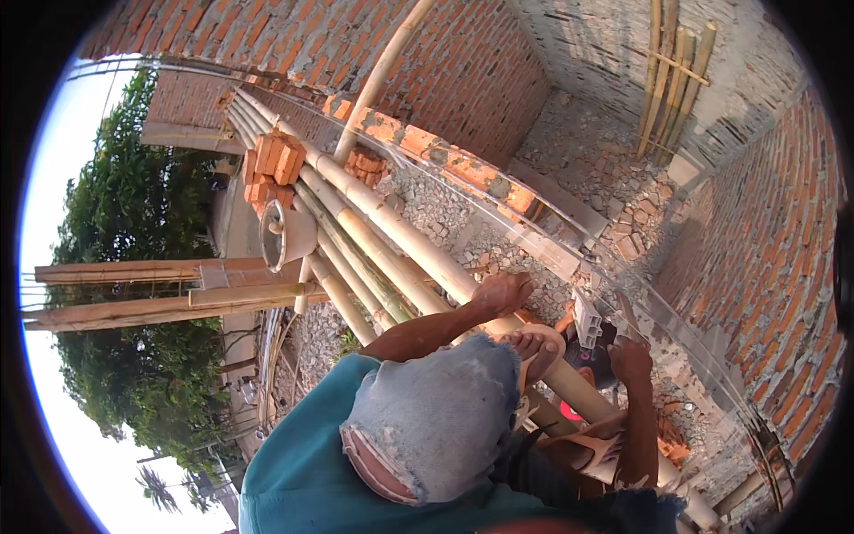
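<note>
My left hand (pixel 504 292) is closed, knuckles up, over the edge of the thick bamboo pole (pixel 391 222). What it holds, if anything, is hidden. To the right, my right hand (pixel 630 360) is closed around a tool whose narrow greyish blade (pixel 626 311) points away; it looks like a trowel. Between the hands is a pale hollow piece (pixel 588 322) with square openings, a person's hand (pixel 567 317) beside it. That person's dark head (pixel 594 351) shows below the poles. My bent knee in torn jeans (pixel 436 409) covers part of the platform.
A low brick wall (pixel 445 158) with fresh mortar runs past the poles, clear string lines along it. On the poles stand stacked orange bricks (pixel 276 165) and a mortar-smeared bucket (pixel 286 233). Rubble (pixel 427 200) lies below. An upright bamboo pole (pixel 382 76) leans behind.
</note>
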Available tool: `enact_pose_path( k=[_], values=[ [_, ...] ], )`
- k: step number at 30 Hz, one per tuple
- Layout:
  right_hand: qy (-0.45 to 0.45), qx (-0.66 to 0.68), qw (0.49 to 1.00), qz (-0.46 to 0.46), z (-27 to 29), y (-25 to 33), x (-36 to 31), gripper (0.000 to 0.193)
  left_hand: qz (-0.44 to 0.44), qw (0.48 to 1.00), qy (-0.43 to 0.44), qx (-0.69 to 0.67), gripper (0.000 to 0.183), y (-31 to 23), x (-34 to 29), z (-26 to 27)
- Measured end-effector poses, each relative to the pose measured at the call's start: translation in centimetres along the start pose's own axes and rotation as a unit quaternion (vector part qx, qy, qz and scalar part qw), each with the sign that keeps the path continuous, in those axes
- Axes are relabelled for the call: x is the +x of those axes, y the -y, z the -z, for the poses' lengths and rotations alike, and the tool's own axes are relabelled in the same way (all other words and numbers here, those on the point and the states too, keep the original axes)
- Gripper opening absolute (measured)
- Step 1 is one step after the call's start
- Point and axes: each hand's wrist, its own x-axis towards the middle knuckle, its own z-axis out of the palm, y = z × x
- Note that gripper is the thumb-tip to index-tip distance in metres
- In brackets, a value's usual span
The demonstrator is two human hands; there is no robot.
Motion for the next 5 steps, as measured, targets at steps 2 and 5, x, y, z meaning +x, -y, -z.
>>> enact_pose_path(
  k=[2, 5],
  values=[
    [-0.022, 0.019, 1.000, 0.002, 1.0, 0.6, -2.5, 0.037, -0.049, 0.999, -0.018, 0.001, 0.037, 0.8, 0.2, -0.8],
    [-0.238, 0.087, 0.966, 0.055, 3.3, 4.1, -10.0, 0.053, -0.075, 0.996, -0.028, -0.050, 0.038, 0.2, 0.5, -0.9]
  ],
)
